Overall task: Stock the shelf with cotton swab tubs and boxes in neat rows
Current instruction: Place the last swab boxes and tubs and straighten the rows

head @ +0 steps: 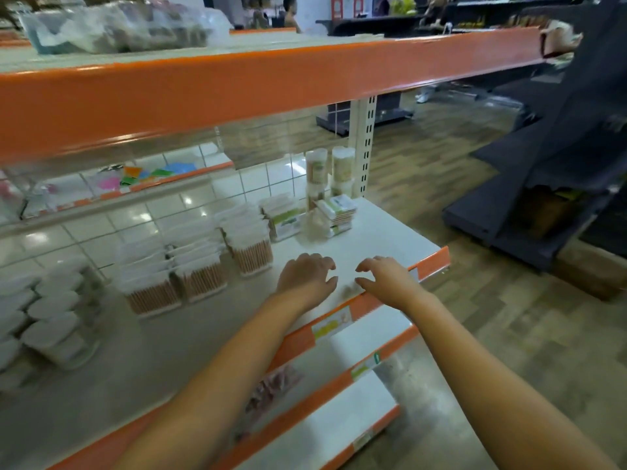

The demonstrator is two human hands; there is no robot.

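Both hands hover empty over the bare near edge of the shelf (373,232), the left hand (307,276) and right hand (386,279) with fingers loosely curled, holding nothing, likely between placements. Clear boxes (200,266) of wooden-stick swabs stand in rows to the left, round tubs (51,320) farther left, flat packs (336,212) and tall tubes (342,164) at the far right.

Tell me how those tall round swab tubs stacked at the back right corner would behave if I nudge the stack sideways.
The tall round tubs stand two high on narrow bases, so the upper ones would probably tip rather than slide. Being cylinders, any that fall would likely roll across the shelf. They look like thin clear plastic holding swabs, so probably light. Both hands, left and right, hold nothing.
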